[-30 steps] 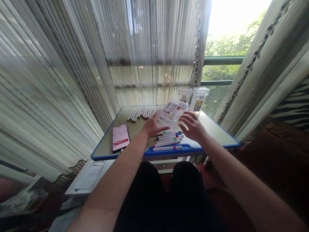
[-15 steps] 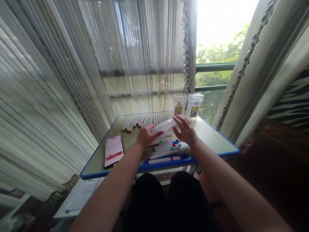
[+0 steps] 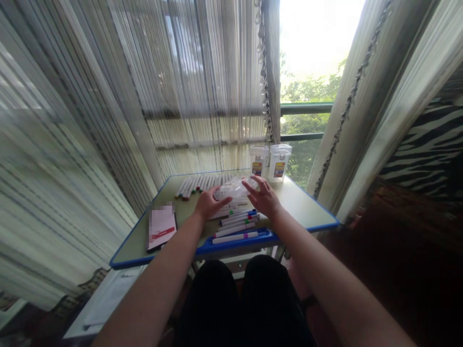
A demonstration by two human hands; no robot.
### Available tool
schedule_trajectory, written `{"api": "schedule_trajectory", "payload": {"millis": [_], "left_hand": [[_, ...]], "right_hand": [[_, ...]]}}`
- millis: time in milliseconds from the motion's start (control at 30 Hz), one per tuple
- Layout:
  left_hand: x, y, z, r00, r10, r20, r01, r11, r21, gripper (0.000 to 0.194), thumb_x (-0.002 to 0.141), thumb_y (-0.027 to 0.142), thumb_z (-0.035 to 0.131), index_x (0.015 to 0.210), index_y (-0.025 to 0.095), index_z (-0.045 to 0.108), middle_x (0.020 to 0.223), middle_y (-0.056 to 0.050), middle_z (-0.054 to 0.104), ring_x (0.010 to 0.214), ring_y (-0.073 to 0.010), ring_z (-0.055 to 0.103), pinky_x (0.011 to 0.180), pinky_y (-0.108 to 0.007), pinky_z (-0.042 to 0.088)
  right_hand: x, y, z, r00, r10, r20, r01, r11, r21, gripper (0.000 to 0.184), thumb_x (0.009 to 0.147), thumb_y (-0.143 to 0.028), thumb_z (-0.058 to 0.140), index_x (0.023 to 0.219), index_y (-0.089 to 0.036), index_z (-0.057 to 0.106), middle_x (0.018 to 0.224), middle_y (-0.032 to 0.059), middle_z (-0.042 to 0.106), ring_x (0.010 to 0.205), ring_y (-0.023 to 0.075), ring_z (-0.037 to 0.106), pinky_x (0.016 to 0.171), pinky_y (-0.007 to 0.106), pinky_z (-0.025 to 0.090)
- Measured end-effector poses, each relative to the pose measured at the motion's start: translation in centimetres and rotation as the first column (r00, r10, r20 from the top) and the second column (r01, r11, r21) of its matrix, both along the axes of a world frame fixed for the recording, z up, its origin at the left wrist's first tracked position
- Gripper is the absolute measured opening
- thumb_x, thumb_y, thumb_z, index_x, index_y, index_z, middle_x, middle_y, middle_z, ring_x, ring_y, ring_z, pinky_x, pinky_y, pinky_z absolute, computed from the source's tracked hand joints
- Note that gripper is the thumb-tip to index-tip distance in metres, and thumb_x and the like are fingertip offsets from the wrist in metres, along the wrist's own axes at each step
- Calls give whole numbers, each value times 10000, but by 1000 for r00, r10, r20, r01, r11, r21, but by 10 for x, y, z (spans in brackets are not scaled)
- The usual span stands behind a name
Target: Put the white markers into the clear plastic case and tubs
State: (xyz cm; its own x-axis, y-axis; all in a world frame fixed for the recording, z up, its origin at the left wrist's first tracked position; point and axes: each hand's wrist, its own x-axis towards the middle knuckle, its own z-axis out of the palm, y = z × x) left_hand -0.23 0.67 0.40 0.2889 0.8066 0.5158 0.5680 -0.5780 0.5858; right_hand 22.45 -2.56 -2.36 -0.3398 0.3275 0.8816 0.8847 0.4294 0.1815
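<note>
Between my hands is a clear plastic case (image 3: pixel 234 189), tilted above the table. My left hand (image 3: pixel 209 203) grips its left end, thumb along the near edge. Bent over the right end are the fingers of my right hand (image 3: pixel 265 196), which also holds the case. Right below lie several white markers (image 3: pixel 237 222) with coloured ends, some partly covered by the case and my hands. A white marker with a purple band (image 3: pixel 235 237) rests in the blue tray at the table's front edge. Behind the case, a row of white markers (image 3: pixel 197 185) lies side by side.
Two clear plastic boxes with labels, one at the back (image 3: pixel 257 161) and one beside it (image 3: pixel 279 164), stand upright at the table's far right. A phone-like device (image 3: pixel 161 226) lies at the left. The table (image 3: pixel 307 207) has a blue rim. Curtains (image 3: pixel 202 86) hang behind.
The clear case has turned so that more of its broad face shows, and it sits slightly lower. My right hand's fingers have spread apart on it. The whole view has shifted a little.
</note>
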Motion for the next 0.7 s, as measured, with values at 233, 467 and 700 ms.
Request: {"api": "schedule_trajectory", "payload": {"millis": [233,467,700], "left_hand": [[0,-1,-3,998,13,66,-15,1000,19,660,613,650,635,1011,125,673,796,-86,696,696,-224,626,653,-300,463],[0,-4,3,991,-3,137,7,1000,-27,531,664,661,582,803,157,670,576,-41,650,540,-187,617,504,-249,426],[0,2,-2,973,53,225,-41,997,-59,552,805,654,377,539,188,507,439,-20,562,450,-163,605,455,-228,397]], "right_hand": [[-2,2,-3,987,147,56,-146,989,-24,553,861,-93,415,1396,-223,363,1470,102,327,1411,269,182,1082,487,374],[1,4,-5,985,172,10,-172,983,57,661,852,-31,376,1448,-263,209,1525,105,212,1386,246,265,1015,439,456],[-3,6,-9,991,127,-47,-123,989,80,466,892,-75,358,1337,-210,352,1374,129,443,1272,213,446,948,388,492]]}}
